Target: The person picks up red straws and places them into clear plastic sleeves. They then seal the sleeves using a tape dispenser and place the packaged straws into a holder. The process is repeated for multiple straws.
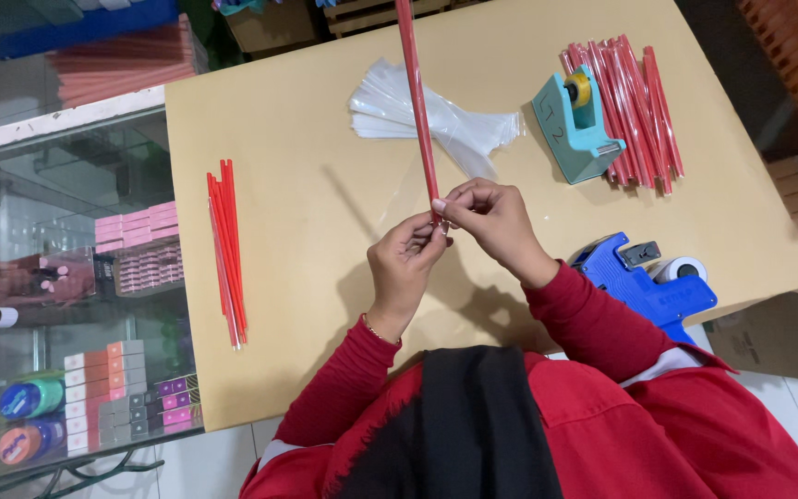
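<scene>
Both hands pinched together on the bottom end of a long red stick [417, 102]: left hand [404, 268], right hand [491, 217]. Stick runs up and away from them over the tan table [307, 120]. Beyond: clear plastic sleeves [390, 106], teal tape dispenser [576, 125] holding a yellowish roll.

Clear plastic sleeves [427, 120] lie fanned at the top of the table [307, 83]. Under the glass counter at left, pink boxes [140, 226] sit stacked, with rows of small orange, white and purple boxes [122, 397] below them.
</scene>
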